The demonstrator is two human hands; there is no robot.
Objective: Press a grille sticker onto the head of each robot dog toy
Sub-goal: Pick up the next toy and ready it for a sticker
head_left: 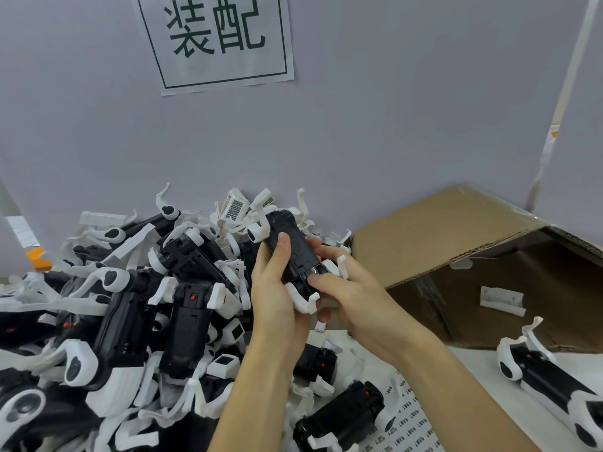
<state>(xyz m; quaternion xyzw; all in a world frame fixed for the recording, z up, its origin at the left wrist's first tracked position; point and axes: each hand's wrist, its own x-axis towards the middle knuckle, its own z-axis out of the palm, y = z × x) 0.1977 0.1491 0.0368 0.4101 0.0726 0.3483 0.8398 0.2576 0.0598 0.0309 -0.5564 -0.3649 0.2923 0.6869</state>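
Head view: both hands hold one robot dog toy (293, 252) up at centre, above the table, belly side showing: black body, white curved legs. Left hand (277, 288) wraps its left side, thumb on the body; right hand (352, 298) grips the near end, thumb pressed there. Big pile of toys (130, 305) on the left, open cardboard box (440, 236) far right, sticker sheet (414, 419) near, under the right forearm.

Pale lavender wall (375, 125), evenly lit.
A white paper sign (215, 40) with two dark characters hangs up top; an open cardboard box (440, 233) sits right on the white tabletop (473, 380).
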